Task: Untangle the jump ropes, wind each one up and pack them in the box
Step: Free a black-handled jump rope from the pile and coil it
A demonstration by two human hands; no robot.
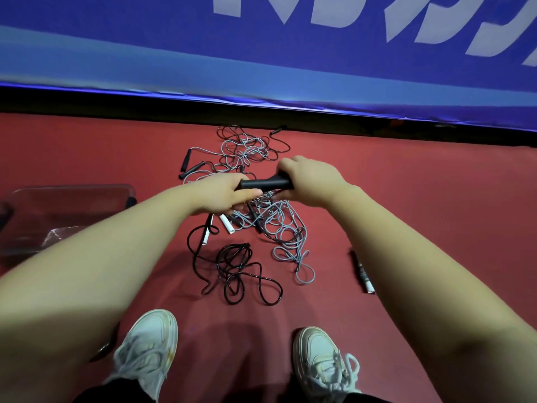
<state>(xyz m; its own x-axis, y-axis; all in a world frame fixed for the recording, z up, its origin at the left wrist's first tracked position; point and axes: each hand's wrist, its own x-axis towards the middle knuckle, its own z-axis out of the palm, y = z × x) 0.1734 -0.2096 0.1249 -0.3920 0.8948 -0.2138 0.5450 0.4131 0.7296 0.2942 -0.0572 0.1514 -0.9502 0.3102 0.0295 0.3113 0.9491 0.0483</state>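
Both hands meet above the pile: the left hand (223, 196) curls round one end of a black handle (266, 183) and the right hand (308, 181) grips the other end. Whether this is one handle or two held end to end I cannot tell. Just below, at 6 o'clock, a grey rope (279, 228) hangs and sprawls in loops on the red floor (406, 205). Further down at 6 lies a black rope (238, 271), and more tangle spreads at 12 o'clock. A stray handle (363, 271) lies well apart at 4 o'clock.

The box (66, 216) sits at 9 o'clock, clear-walled, and no wound rope shows in it.

This looks like the untangling step, early on. One rope has been picked by its handle and nothing is wound yet. The next move likely calls for lifting the handle and drawing its cord free of the grey loops, slowly, since a hard pull could tighten a knot.
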